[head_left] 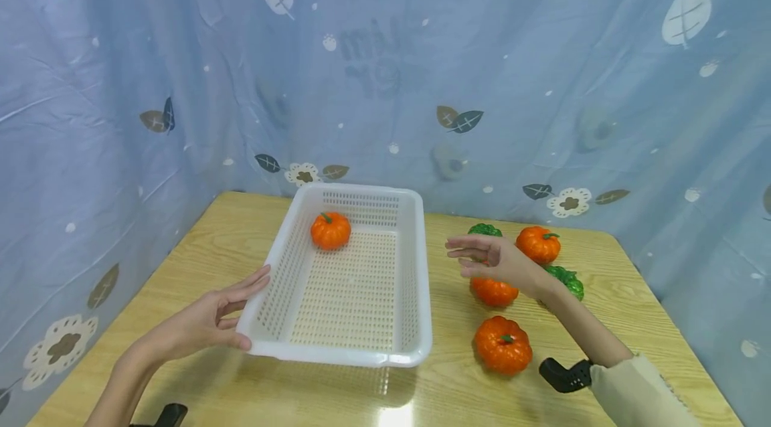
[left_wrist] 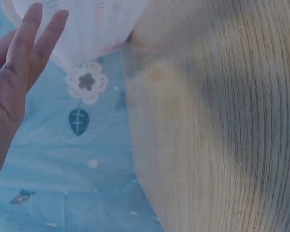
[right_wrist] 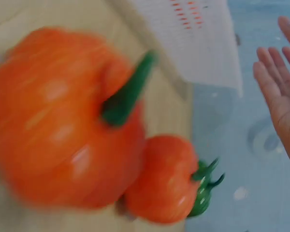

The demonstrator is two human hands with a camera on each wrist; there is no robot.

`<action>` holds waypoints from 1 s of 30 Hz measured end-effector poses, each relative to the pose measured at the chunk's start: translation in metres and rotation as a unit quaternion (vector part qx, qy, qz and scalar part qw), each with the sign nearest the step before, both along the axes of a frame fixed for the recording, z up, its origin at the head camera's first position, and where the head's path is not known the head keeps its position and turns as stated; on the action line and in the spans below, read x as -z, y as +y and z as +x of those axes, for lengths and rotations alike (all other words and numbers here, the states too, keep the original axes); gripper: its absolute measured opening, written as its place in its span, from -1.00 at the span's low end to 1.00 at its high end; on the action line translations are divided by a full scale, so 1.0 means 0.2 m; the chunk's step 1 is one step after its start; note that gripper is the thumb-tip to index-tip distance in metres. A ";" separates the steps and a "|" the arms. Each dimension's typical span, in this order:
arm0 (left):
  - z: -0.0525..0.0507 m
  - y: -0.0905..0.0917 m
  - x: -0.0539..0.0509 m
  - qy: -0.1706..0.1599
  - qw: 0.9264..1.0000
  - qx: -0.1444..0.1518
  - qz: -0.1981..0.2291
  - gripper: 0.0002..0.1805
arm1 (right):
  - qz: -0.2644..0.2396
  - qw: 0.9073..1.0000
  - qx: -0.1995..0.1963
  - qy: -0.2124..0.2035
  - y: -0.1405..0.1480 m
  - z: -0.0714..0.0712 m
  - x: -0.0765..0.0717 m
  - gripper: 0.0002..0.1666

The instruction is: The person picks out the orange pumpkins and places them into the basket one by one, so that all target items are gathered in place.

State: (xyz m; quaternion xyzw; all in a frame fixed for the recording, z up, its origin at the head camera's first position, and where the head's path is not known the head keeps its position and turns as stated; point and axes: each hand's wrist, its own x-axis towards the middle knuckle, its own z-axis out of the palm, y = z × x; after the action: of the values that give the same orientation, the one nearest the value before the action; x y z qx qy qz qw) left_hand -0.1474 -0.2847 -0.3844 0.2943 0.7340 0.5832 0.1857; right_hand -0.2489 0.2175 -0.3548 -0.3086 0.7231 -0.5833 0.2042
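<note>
A white plastic basket [head_left: 415,266] with perforated walls stands on the table, and a small orange pumpkin [head_left: 330,231] lies in its far left corner. My left hand [head_left: 207,320] touches the basket's near left corner with spread fingers and thumb; the left wrist view shows those fingers fairly straight beside the white wall. Right of the basket, my right hand [head_left: 496,260] hovers with nothing in it, fingers loosely extended. It partly hides an orange pumpkin [head_left: 494,292] and a green pumpkin [head_left: 484,229]. Nearer the front sits another orange pumpkin [head_left: 503,345], blurred and large in the right wrist view.
Farther right are an orange pumpkin [head_left: 538,244] and a green pumpkin [head_left: 566,282], the latter partly covered by my forearm. Behind the wooden table [head_left: 289,390] hangs a blue patterned curtain [head_left: 385,79], which also runs along both sides.
</note>
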 end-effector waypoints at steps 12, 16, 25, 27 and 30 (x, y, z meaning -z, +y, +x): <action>0.02 -0.02 0.02 -0.005 1.000 -0.009 0.006 -0.06 | -0.078 0.996 -0.040 -0.033 0.22 0.27 0.14 -0.33; 0.02 -0.02 0.02 -0.012 1.000 -0.016 0.003 -0.05 | -0.095 0.994 -0.030 -0.052 0.29 0.32 0.18 -0.31; 0.00 -0.01 0.04 -0.034 0.999 -0.018 0.002 -0.02 | -0.092 0.995 0.018 -0.033 0.43 0.39 0.25 -0.30; 0.00 -0.01 0.04 -0.036 0.999 -0.017 0.000 -0.02 | -0.094 0.995 0.014 -0.038 0.45 0.39 0.27 -0.31; -0.01 -0.01 0.03 -0.039 0.999 -0.017 -0.004 -0.02 | -0.097 0.994 -0.001 -0.046 0.47 0.37 0.30 -0.31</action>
State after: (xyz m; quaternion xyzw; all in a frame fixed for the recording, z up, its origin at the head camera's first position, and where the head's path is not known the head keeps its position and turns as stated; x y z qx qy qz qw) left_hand -0.1486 -0.2873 -0.3911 0.2584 0.7335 0.5943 0.2051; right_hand -0.1757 0.3117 -0.4158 -0.3009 0.6525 -0.6640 0.2068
